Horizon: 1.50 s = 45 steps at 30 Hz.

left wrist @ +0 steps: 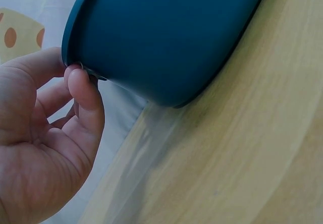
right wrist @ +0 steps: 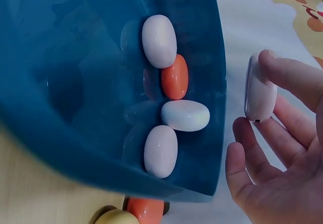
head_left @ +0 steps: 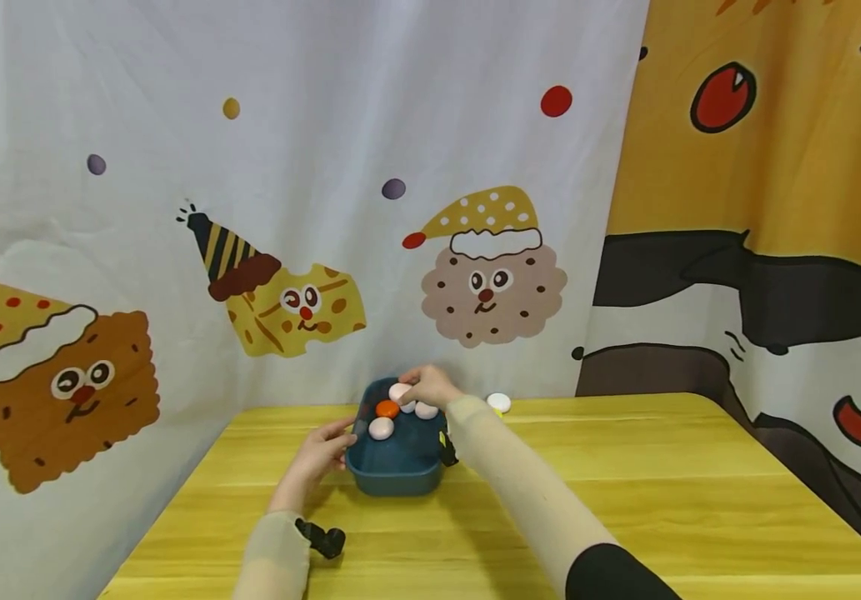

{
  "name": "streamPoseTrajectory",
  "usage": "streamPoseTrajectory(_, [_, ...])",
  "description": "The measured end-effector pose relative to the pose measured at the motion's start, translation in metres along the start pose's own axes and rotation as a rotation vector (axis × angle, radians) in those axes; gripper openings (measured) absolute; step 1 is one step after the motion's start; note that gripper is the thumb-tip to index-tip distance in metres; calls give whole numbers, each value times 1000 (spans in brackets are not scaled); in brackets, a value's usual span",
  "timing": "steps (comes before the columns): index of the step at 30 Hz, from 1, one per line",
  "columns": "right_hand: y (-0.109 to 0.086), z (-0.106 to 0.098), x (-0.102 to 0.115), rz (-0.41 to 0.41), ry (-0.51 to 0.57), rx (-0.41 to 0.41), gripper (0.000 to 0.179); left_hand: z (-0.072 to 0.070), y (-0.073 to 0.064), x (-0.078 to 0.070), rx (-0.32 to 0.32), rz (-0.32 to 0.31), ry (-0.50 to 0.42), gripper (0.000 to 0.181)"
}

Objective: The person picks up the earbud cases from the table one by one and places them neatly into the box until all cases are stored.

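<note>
A dark blue basin [head_left: 400, 462] stands on the table between my hands. My left hand [head_left: 321, 450] pinches its rim at the left side, thumb and finger meeting there in the left wrist view. My right hand [head_left: 433, 387] holds a pale pink rounded oval piece [right wrist: 261, 90] between thumb and fingers, over the basin's far end. Inside the basin lie two more pale pink ovals [right wrist: 159, 41], an orange oval [right wrist: 175, 77] between them, and a whitish oval [right wrist: 185, 115] set crosswise.
Right of the basin, a white oval [head_left: 499, 402] lies near the table's back edge, partly behind my right arm. The right wrist view shows a yellow oval [right wrist: 117, 217] and another orange oval [right wrist: 146, 210] outside the basin. A printed cloth [head_left: 400, 267] hangs behind the wooden table [head_left: 625, 483].
</note>
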State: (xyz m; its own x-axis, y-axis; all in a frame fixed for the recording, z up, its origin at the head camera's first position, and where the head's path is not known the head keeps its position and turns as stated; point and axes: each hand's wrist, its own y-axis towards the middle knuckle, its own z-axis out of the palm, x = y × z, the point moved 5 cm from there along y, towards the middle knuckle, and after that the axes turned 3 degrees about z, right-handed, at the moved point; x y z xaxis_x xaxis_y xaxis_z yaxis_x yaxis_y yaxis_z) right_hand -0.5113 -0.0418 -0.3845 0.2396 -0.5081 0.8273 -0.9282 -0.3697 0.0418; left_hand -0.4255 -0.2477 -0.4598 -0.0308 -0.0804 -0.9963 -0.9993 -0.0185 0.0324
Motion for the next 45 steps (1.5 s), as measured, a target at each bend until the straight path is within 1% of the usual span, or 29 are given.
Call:
streamPoseTrajectory(7, [-1, 2, -2, 11, 34, -19, 42, 1, 0, 1, 15, 5, 1, 47])
streamPoseTrajectory(11, [0, 3, -4, 33, 48, -37, 42, 0, 1, 3, 24, 9, -1, 48])
streamPoseTrajectory(22, [0, 4, -5, 82, 23, -84, 42, 0, 0, -1, 28, 9, -10, 48])
streamPoseTrajectory(26, [1, 3, -5, 98, 33, -93, 44, -1, 0, 0, 23, 6, -10, 49])
streamPoseTrajectory(32, [4, 3, -6, 115, 69, -96, 44, 0, 3, 2, 24, 7, -13, 48])
streamPoseTrajectory(41, [10, 8, -10, 138, 44, -79, 40, 1, 2, 0, 36, 3, -25, 48])
streamPoseTrajectory(45, [10, 9, -10, 164, 24, -55, 44, -1, 2, 2, 17, 3, -23, 48])
